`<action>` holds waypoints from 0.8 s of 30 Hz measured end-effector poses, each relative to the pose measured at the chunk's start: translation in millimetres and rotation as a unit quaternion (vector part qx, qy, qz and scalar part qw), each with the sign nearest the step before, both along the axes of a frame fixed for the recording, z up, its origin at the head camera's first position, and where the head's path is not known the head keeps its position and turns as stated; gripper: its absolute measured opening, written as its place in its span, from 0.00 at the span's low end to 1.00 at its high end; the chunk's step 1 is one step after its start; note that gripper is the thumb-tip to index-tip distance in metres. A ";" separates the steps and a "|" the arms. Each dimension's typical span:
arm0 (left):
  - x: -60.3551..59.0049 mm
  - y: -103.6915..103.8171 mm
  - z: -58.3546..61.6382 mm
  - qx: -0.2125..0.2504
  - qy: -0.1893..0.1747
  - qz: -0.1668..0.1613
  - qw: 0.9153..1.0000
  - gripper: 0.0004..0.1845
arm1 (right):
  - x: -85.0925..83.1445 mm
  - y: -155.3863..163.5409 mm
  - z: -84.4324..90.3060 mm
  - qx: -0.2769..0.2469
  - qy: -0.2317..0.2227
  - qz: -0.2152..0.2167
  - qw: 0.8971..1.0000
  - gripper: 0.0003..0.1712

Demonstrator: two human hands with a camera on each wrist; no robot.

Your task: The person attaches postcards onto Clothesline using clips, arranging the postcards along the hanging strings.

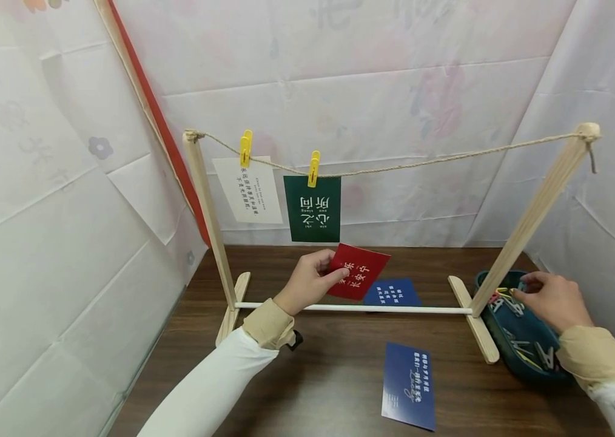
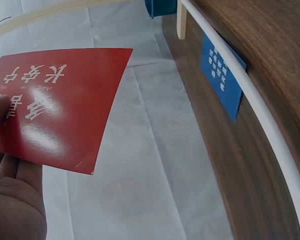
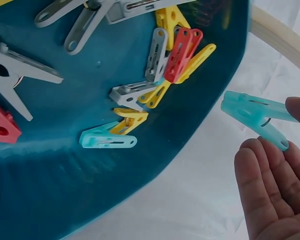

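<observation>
My left hand (image 1: 310, 282) pinches a red card (image 1: 359, 272) with white lettering between thumb and fingers, below the twine. In the left wrist view the red card (image 2: 60, 110) looks flat and glossy. My right hand (image 1: 553, 300) is over the teal basket (image 1: 531, 364) at the right. In the right wrist view, its thumb and fingers pinch a light teal clothespin (image 3: 255, 115) beside the basket rim. Several grey, yellow, red and teal clothespins (image 3: 180, 55) lie in the basket. On the twine (image 1: 395, 168), yellow clothespins (image 1: 314, 169) hold a white card (image 1: 247, 191) and a green card (image 1: 313, 209).
The wooden stand has a left post (image 1: 209, 224), a right post (image 1: 537, 212) and a white crossbar (image 1: 351, 308) near the table (image 1: 329, 376). One blue card (image 1: 393, 292) lies behind the crossbar, another blue card (image 1: 408, 385) in front. White cloth (image 1: 384, 109) surrounds the table.
</observation>
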State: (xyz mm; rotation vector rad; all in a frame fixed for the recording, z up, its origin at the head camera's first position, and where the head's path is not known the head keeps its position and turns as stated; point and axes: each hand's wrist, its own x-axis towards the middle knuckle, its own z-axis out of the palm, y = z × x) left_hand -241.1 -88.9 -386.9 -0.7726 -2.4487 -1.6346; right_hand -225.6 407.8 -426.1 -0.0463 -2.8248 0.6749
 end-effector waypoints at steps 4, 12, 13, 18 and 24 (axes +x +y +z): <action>-0.7 1.4 2.7 0.006 0.001 0.001 1.000 0.15 | 1.6 -1.3 1.6 -0.001 0.009 0.006 1.000 0.24; -2.3 5.8 7.5 0.011 0.000 0.000 1.000 0.17 | 10.2 -7.8 8.5 -0.011 0.021 0.010 1.000 0.23; -2.5 6.5 8.0 0.013 0.001 0.000 1.000 0.18 | 11.1 -8.5 9.6 -0.011 0.020 0.009 1.000 0.23; -2.4 10.0 10.6 0.024 0.004 0.000 1.000 0.19 | 14.1 -10.8 13.3 -0.009 0.019 0.008 1.000 0.23; -0.9 13.2 14.5 0.035 0.001 0.004 0.999 0.17 | 17.8 -14.6 15.3 -0.017 0.026 0.014 0.999 0.21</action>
